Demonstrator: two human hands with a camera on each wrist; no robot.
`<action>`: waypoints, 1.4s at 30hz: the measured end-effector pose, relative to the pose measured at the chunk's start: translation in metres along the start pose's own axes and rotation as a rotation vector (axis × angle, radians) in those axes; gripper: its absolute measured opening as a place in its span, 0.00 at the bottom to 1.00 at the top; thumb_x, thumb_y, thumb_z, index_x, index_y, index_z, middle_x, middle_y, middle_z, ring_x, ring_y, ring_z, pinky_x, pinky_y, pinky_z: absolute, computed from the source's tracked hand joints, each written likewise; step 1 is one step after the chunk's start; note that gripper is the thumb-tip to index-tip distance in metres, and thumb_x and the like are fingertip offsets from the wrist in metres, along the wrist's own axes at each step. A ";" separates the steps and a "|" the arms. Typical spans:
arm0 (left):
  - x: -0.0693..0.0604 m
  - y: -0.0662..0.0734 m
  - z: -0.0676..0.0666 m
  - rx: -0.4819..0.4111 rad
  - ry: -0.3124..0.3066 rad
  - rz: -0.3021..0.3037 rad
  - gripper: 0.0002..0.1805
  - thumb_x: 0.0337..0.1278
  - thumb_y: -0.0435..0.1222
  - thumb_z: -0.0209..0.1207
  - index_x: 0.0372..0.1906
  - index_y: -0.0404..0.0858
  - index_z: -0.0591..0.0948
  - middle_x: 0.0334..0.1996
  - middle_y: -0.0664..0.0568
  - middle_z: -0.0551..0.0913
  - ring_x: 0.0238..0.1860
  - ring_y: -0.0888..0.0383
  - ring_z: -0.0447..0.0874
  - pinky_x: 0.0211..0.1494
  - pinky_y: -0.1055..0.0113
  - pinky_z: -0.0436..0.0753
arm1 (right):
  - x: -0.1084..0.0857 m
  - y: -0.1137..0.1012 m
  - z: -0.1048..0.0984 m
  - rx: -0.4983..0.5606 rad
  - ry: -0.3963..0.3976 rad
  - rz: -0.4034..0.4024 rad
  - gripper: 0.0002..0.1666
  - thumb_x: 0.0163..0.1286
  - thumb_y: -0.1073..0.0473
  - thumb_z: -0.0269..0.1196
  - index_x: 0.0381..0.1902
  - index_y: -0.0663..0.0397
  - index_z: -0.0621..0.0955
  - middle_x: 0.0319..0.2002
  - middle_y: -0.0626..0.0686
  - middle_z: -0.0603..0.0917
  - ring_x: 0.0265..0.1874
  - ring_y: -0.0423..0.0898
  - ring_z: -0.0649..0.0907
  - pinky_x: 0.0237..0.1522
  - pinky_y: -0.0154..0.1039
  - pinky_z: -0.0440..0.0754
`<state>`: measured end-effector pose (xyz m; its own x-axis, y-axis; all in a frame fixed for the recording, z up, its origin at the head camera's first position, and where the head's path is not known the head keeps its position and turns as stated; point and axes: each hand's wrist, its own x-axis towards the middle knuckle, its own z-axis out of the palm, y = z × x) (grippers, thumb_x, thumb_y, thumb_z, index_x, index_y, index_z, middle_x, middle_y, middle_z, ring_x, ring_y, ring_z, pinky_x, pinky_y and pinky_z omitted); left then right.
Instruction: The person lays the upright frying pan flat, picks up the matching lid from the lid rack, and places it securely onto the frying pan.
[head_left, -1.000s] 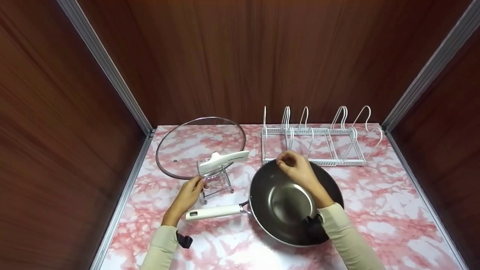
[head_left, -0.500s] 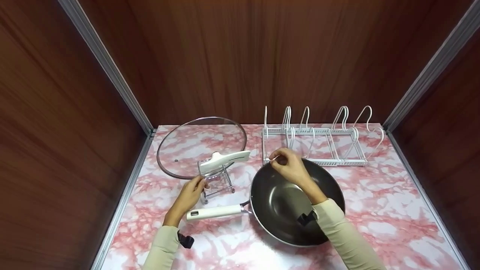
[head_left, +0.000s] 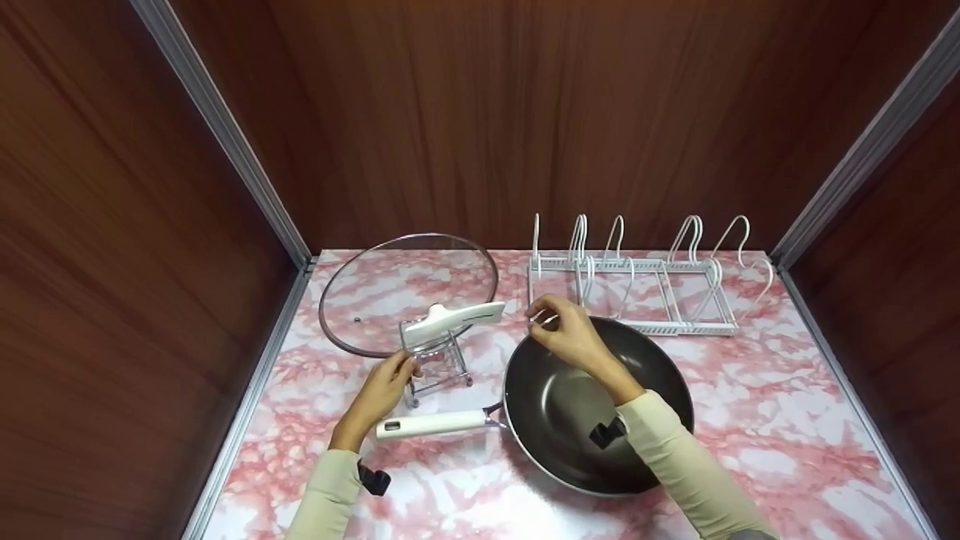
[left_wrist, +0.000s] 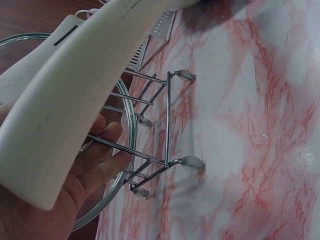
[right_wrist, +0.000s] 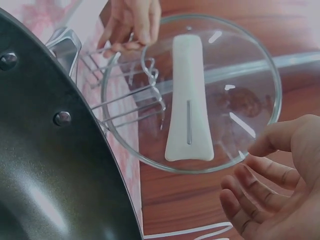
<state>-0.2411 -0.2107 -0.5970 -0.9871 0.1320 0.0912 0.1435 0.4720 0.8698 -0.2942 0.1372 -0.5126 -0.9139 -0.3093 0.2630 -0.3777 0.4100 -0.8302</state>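
Note:
My left hand grips a small chrome wire stand by its near left side, the fingers curled round a wire. A large glass lid with a white handle leans upright in that stand. My right hand hovers above the far left part of a dark wok. Its fingers are loosely bent with nothing between them. In the right wrist view the fingertips overlap the lid's rim, but the head view shows them apart from the lid. The wok's white handle points left, just below my left hand.
A white extendable pan rack with upright curved dividers stands behind the wok, along the back wall. Brown wood-look panels with metal corner strips enclose the pink-marbled table at the back and both sides.
My right hand has moved left over the wok, and its thumb and forefinger have parted slightly. The left hand, stand, lid and wok have stayed in place while the view shifts a little.

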 end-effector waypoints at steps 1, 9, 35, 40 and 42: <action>0.000 0.000 0.000 -0.003 -0.002 -0.008 0.11 0.84 0.34 0.50 0.42 0.39 0.82 0.40 0.37 0.88 0.45 0.37 0.84 0.48 0.67 0.79 | 0.001 -0.001 0.001 -0.001 -0.007 -0.004 0.11 0.65 0.71 0.66 0.46 0.64 0.84 0.43 0.64 0.88 0.37 0.50 0.88 0.37 0.33 0.86; 0.001 -0.002 0.000 0.003 -0.006 0.001 0.12 0.84 0.35 0.50 0.42 0.36 0.82 0.40 0.38 0.87 0.43 0.41 0.84 0.47 0.67 0.79 | 0.005 -0.003 0.009 -0.040 -0.028 -0.060 0.12 0.64 0.72 0.67 0.46 0.62 0.84 0.44 0.62 0.88 0.40 0.54 0.89 0.43 0.40 0.89; 0.001 -0.003 0.001 0.025 0.002 0.009 0.13 0.85 0.35 0.50 0.42 0.34 0.81 0.38 0.41 0.87 0.43 0.42 0.84 0.48 0.65 0.80 | 0.013 0.000 0.032 -0.248 -0.077 -0.281 0.29 0.59 0.64 0.75 0.58 0.63 0.80 0.56 0.61 0.82 0.59 0.61 0.80 0.63 0.57 0.79; 0.001 -0.002 0.000 0.032 -0.003 0.011 0.13 0.85 0.35 0.49 0.42 0.37 0.81 0.39 0.39 0.87 0.41 0.46 0.84 0.47 0.67 0.80 | 0.014 0.001 0.037 -0.293 -0.061 -0.327 0.30 0.59 0.63 0.76 0.58 0.62 0.79 0.58 0.61 0.81 0.61 0.61 0.77 0.68 0.57 0.75; 0.001 -0.002 0.000 0.035 -0.001 0.022 0.13 0.85 0.35 0.49 0.42 0.36 0.81 0.39 0.38 0.87 0.41 0.43 0.84 0.46 0.67 0.80 | 0.015 0.000 0.038 -0.310 -0.056 -0.334 0.30 0.60 0.63 0.76 0.59 0.62 0.79 0.59 0.60 0.80 0.62 0.61 0.77 0.68 0.56 0.75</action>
<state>-0.2425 -0.2116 -0.5987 -0.9836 0.1432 0.1095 0.1674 0.4992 0.8502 -0.3023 0.1003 -0.5276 -0.7285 -0.5106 0.4568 -0.6845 0.5149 -0.5161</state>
